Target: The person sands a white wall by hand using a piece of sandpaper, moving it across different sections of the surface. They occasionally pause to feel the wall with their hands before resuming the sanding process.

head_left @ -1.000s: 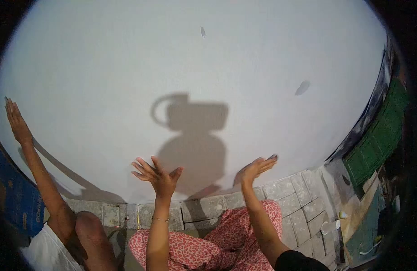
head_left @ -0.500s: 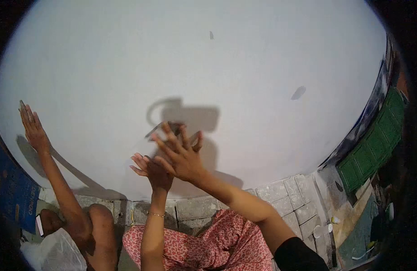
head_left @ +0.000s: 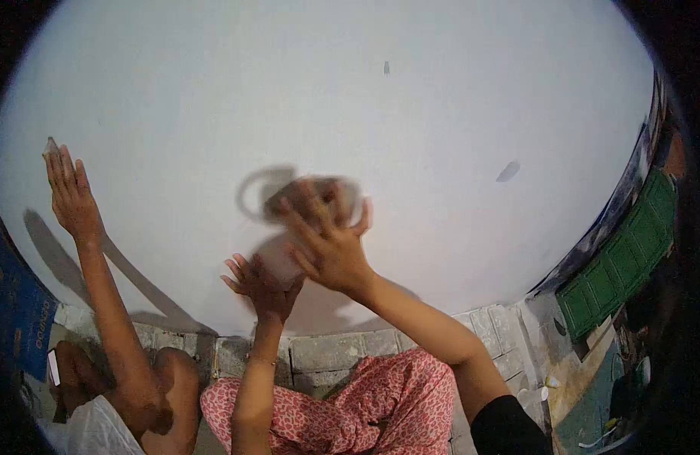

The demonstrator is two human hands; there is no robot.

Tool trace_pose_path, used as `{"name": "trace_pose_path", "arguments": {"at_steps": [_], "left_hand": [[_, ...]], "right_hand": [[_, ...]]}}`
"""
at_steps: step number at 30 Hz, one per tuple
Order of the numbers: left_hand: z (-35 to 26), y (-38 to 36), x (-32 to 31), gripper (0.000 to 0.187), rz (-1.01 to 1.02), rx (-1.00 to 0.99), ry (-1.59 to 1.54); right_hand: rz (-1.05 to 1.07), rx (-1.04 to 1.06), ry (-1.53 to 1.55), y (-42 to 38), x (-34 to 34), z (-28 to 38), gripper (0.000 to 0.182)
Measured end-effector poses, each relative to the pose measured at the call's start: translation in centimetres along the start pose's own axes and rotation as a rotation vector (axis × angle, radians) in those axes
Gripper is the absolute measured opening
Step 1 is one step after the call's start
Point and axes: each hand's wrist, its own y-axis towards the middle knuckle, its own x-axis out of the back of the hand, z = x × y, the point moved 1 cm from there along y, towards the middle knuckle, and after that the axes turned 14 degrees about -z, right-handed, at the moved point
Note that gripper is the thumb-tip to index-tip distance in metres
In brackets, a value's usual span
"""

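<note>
My left hand (head_left: 265,290) is low in front of the white wall (head_left: 441,136), its fingers spread and nothing visible in it. Higher and slightly to the right, my right hand (head_left: 333,246) is raised with its fingers wide apart. Behind its fingertips lies a blurred dark brown patch (head_left: 285,201); I cannot tell whether it is an object or a shadow. Grey shadows surround it, one shaped like a loop. Whether either palm touches the wall cannot be made out.
At the left, another person's hand (head_left: 75,208) reaches up along the wall beside a small pale pointed shape (head_left: 51,144). Grey paving blocks (head_left: 327,353) border the wall's base. A blue panel (head_left: 16,311) stands left, a green ridged panel (head_left: 619,254) right. My patterned trousers (head_left: 403,402) fill the bottom.
My right hand has moved up and right, away from my left hand, which has shifted slightly. The dark patch looks larger and blurrier. The other person's hand is higher and farther right.
</note>
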Motion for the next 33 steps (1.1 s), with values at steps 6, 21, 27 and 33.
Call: {"name": "trace_pose_path", "arguments": {"at_steps": [6, 21, 27, 33], "left_hand": [[-0.2, 0.4, 0.2, 0.105, -0.071, -0.067, -0.033], [0.1, 0.4, 0.1, 0.1, -0.081, -0.089, -0.049], [0.2, 0.6, 0.2, 0.102, -0.077, -0.123, -0.065], [0.3, 0.2, 0.2, 0.101, -0.057, -0.119, -0.064]], "right_hand": [[0.046, 0.244, -0.031, 5.4, 2.5, -2.8, 0.058], [-0.271, 0.049, -0.254, 10.6, 3.8, -5.7, 0.059], [-0.03, 0.519, -0.054, 6.1, -0.4, -1.6, 0.067], [-0.409, -0.03, -0.374, 9.2, 7.7, -11.7, 0.053]]}}
